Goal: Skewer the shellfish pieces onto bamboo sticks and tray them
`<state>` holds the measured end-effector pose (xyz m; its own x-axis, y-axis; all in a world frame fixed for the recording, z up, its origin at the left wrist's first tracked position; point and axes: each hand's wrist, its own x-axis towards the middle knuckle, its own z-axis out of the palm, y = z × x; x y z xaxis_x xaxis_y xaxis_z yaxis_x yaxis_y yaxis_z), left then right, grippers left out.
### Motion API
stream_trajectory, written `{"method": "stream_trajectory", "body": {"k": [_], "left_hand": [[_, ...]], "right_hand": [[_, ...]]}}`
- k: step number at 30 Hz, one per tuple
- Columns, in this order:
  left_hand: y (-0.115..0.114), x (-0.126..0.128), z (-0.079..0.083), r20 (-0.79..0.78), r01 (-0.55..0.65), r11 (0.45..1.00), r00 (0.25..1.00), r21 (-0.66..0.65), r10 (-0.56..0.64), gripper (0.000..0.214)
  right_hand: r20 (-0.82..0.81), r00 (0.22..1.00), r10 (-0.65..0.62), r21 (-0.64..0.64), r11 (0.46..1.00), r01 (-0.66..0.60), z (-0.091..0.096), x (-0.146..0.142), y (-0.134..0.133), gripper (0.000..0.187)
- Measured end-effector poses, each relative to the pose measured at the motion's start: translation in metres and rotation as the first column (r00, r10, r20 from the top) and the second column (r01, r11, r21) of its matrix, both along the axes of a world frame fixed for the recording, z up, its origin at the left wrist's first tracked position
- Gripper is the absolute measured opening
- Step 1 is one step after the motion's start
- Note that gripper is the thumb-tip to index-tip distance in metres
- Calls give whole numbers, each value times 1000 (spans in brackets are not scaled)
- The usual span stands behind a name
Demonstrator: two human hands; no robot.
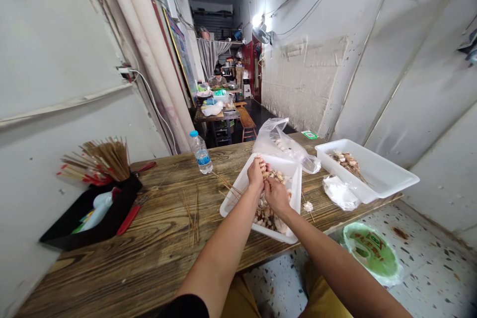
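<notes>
Both my hands are over a white plastic tray that holds pieces of meat on the wooden table. My left hand is closed on a piece of meat at its fingertips. My right hand is closed right beside it, pinching something small that I cannot make out. Thin bamboo skewers lie loose on the table just left of the tray.
A second white tray with skewered meat stands right, a clear plastic bag behind. A water bottle, a black box with skewers, and a green-lined bin on the floor. A person sits far back.
</notes>
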<state>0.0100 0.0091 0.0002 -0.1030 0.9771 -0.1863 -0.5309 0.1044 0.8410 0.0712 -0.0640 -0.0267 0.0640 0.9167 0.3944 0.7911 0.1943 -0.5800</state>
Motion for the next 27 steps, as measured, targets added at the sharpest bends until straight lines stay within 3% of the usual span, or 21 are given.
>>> {"method": "stream_trajectory", "body": {"k": [4, 9, 19, 23, 27], "left_hand": [[-3, 1, 1, -12, 10, 1000, 1000, -9, -10, 23], [2, -5, 3, 117, 18, 1000, 993, -5, -17, 35], [11, -9, -3, 42, -67, 997, 997, -36, 68, 13], [12, -11, -2, 123, -30, 996, 992, -85, 40, 10], [11, -10, -8, 192, 97, 991, 978, -88, -78, 26]], "right_hand": [[-11, 1000, 0, -6, 1000, 0, 2, 0, 0, 26], [10, 1000, 25, -5, 1000, -25, 5, 1, -1, 26], [61, 998, 36, -31, 999, -34, 0, -3, -4, 26], [31, 999, 33, -30, 999, -32, 0, -5, -2, 26], [-74, 997, -21, 17, 1000, 22, 7, 14, -1, 28]]}}
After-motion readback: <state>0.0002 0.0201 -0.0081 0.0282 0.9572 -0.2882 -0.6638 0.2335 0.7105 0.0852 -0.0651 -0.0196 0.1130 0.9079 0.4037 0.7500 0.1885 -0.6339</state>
